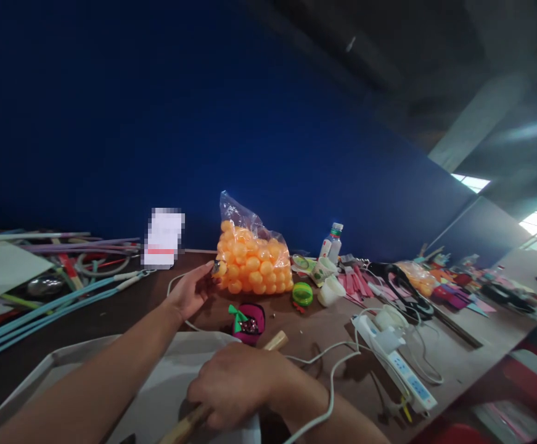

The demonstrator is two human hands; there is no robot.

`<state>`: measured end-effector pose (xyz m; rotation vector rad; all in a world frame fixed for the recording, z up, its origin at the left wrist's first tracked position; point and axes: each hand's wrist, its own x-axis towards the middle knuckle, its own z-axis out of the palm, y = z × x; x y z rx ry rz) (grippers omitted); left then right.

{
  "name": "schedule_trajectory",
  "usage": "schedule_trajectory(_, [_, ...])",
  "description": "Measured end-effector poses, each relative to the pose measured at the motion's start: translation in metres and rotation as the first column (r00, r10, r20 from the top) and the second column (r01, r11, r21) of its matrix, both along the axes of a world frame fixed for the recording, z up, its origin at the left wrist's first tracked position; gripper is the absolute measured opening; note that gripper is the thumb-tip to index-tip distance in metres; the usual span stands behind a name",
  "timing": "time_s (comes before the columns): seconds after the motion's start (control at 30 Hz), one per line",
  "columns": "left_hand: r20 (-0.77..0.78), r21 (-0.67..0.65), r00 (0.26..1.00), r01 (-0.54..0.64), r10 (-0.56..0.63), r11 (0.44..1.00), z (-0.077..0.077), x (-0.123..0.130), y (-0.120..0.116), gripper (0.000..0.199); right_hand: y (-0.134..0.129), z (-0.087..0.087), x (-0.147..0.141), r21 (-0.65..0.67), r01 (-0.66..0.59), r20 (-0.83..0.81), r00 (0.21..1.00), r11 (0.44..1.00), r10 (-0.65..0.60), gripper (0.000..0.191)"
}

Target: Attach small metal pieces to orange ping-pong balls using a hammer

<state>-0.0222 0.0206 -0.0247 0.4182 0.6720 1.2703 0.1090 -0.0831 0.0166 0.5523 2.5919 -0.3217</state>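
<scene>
the left hand (189, 295) reaches to twelve o'clock, fingertips apparently pinching one orange ball (219, 269) at the bag (254, 262), while the right hand (235, 385) clamps a wooden stick (231, 385) steady over the tray (55, 370).

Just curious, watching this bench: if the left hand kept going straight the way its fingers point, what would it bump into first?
The left hand points at the clear bag of orange balls; its fingertips already seem to reach the bag's lower edge, though depth is hard to judge.

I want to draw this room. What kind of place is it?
Probably a craft or toy-assembly workbench. A bag of orange balls stands near the left hand, blue cords lie about, and a power strip is plugged in.
</scene>
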Motion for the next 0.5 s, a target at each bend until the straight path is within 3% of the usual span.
schedule_trajectory(0.5, [0.011, 0.026, 1.000, 0.003, -0.003, 1.000, -0.0007, 0.0011, -0.0016, 0.013, 0.0006, -0.0024, -0.0030, 0.029, 0.004, 0.046, 0.999, 1.000, -0.005, 0.022])
